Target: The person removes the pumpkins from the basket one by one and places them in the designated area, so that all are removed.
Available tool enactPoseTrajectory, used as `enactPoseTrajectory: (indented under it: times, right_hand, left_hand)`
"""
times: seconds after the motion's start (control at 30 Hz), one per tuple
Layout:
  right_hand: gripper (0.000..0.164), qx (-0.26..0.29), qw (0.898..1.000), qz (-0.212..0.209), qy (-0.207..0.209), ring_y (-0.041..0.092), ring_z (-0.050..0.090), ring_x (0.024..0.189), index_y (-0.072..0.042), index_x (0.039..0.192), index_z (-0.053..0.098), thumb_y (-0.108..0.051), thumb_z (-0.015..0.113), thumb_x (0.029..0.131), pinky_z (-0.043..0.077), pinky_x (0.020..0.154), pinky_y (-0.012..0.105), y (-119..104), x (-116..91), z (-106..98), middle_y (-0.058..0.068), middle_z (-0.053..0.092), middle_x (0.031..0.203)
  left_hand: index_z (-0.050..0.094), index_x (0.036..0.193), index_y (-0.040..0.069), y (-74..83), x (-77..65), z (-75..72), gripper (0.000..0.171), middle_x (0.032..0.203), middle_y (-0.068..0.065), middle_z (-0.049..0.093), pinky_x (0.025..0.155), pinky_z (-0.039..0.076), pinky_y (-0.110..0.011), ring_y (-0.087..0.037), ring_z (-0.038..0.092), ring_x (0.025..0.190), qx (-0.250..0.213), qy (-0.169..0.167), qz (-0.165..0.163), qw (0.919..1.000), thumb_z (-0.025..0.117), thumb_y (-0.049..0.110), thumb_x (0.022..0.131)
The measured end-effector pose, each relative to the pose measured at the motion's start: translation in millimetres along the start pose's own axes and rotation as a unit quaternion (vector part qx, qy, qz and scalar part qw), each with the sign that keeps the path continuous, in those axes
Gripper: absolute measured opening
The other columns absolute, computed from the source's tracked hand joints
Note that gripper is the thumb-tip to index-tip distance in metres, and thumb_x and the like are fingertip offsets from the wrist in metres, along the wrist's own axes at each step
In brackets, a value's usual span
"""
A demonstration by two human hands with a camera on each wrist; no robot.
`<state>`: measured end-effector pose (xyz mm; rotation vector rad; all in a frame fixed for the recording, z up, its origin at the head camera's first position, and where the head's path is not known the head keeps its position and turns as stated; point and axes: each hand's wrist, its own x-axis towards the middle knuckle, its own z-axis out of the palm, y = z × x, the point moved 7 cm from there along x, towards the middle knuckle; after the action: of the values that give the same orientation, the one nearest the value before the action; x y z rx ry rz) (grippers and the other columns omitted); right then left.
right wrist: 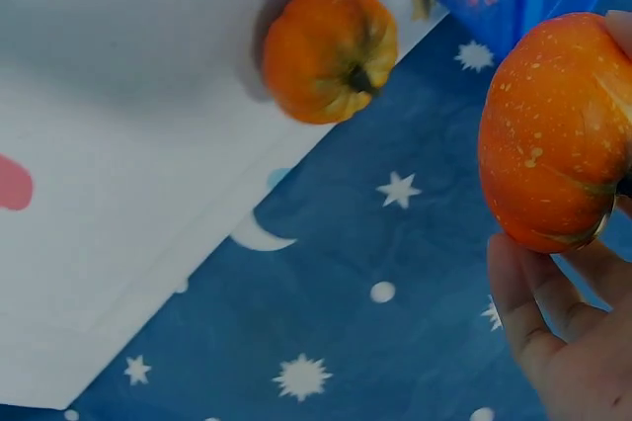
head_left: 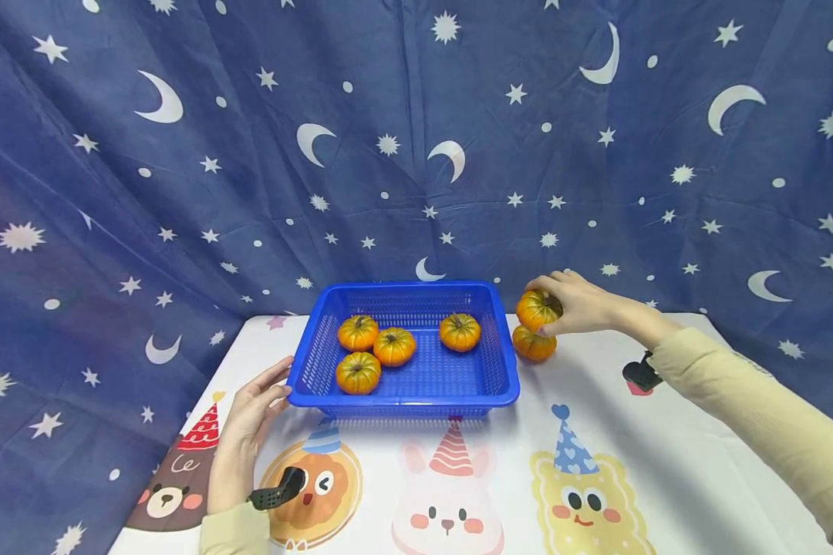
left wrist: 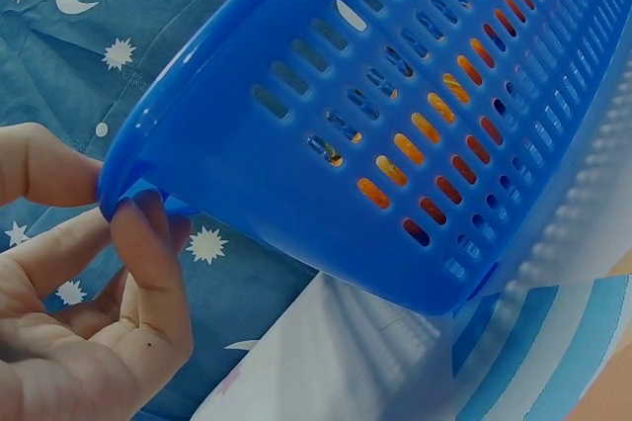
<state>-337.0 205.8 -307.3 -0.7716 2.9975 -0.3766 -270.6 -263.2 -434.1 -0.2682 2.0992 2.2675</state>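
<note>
A blue plastic basket [head_left: 423,401] with slotted walls stands on the table, holding several small orange pumpkins, among them one pumpkin [head_left: 460,332] apart on the right side. My left hand [head_left: 248,412] pinches the basket's left rim; the left wrist view shows thumb and fingers on the rim [left wrist: 148,134]. To the right of the basket, my right hand [head_left: 578,302] grips a small pumpkin [right wrist: 558,134] by its side, raised off the table. Below it another pumpkin [head_left: 535,344] sits on the tablecloth, clearly apart from the held one in the right wrist view.
The white tablecloth [head_left: 527,493] carries printed cartoon figures in party hats. Directly behind the table hangs a dark blue curtain [head_left: 389,100] with moons and stars. Dark straps with camera mounts [head_left: 278,491] sit at the wrists.
</note>
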Motion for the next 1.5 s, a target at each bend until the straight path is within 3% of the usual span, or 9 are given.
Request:
enactPoseTrajectory:
  times: [0.3,0.63,1.2,1.5]
  right_hand:
    - [0.065,0.0,0.999,0.039,0.02,0.035,0.05,0.102,-0.008,0.128,0.055,-0.03,0.077,0.071,0.043,0.081,0.048,43,-18,5,0.018,0.057,0.112]
    - [0.068,0.001,0.997,0.07,0.031,0.039,0.049,0.098,-0.006,0.126,0.054,-0.034,0.078,0.069,0.043,0.078,0.048,78,-25,31,0.021,0.057,0.11]
    - [0.071,0.014,0.996,0.084,0.04,0.043,0.048,0.097,0.0,0.128,0.051,-0.031,0.077,0.07,0.043,0.081,0.054,105,-25,72,0.029,0.055,0.111]
    - [0.072,0.014,0.995,0.088,0.038,0.047,0.05,0.103,0.005,0.127,0.05,-0.03,0.077,0.07,0.039,0.089,0.059,117,-23,89,0.035,0.054,0.117]
  left_hand:
    - [0.041,0.144,0.002,-0.2,-0.1,0.1,0.057,0.105,0.018,0.061,0.084,0.049,-0.022,0.0,0.058,0.098,-0.004,-0.004,0.005,1.0,0.052,-0.003,0.089]
    - [0.038,0.145,-0.002,0.4,-1.3,0.8,0.059,0.105,0.018,0.062,0.083,0.049,-0.022,-0.001,0.058,0.099,-0.013,-0.003,0.001,0.9999,0.053,-0.003,0.088]
    - [0.044,0.142,0.001,0.0,-0.8,0.3,0.056,0.104,0.017,0.064,0.083,0.049,-0.023,-0.001,0.059,0.098,-0.021,0.0,0.005,0.9998,0.053,-0.004,0.088]
    - [0.038,0.144,-0.003,-0.4,-1.6,0.5,0.059,0.103,0.016,0.064,0.084,0.048,-0.023,-0.002,0.06,0.096,-0.017,-0.001,0.005,0.9998,0.053,-0.004,0.087]
